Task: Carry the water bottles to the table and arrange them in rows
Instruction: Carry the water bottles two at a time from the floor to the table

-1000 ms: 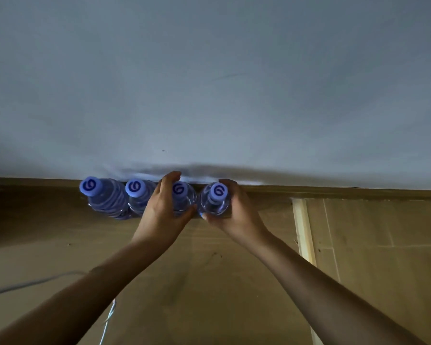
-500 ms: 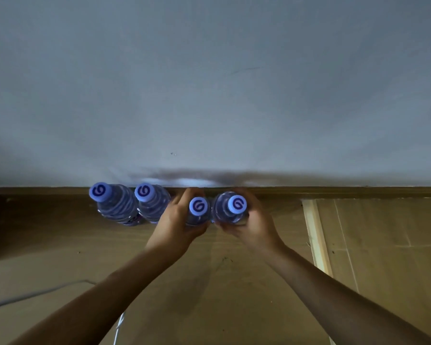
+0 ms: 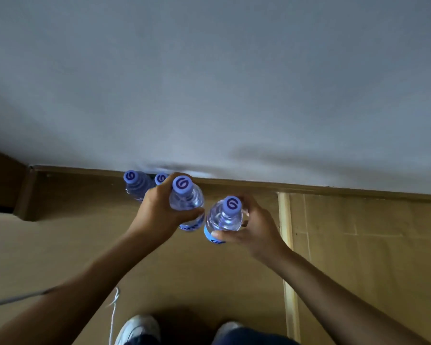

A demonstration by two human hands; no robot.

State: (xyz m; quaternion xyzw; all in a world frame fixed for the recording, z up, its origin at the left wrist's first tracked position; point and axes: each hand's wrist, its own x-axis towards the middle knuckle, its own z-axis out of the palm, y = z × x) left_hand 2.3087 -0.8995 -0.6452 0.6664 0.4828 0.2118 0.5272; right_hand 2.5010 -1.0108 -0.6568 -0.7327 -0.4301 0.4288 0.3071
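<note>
1. The left hand (image 3: 159, 215) is wrapped round the upper body of one bottle (image 3: 186, 200), thumb across its front, and holds it upright, clear of the floor (image 3: 60, 245).
2. The right hand (image 3: 254, 227) is curled round a second bottle (image 3: 224, 217), thumb on the label, just beside the first.
3. Two more bottles (image 3: 135, 184) stand on the floor against the wall (image 3: 209, 83), one half hidden behind the left hand. No table is in view.
4. Risk: the two held bottles nearly touch; knocking together could loosen a grip.
5. Risk: a cable (image 3: 113, 312) lies near the shoes (image 3: 137, 329), and stepping away could catch it.
6. Risk: the left hand sits close to the standing bottles and might topple them.
</note>
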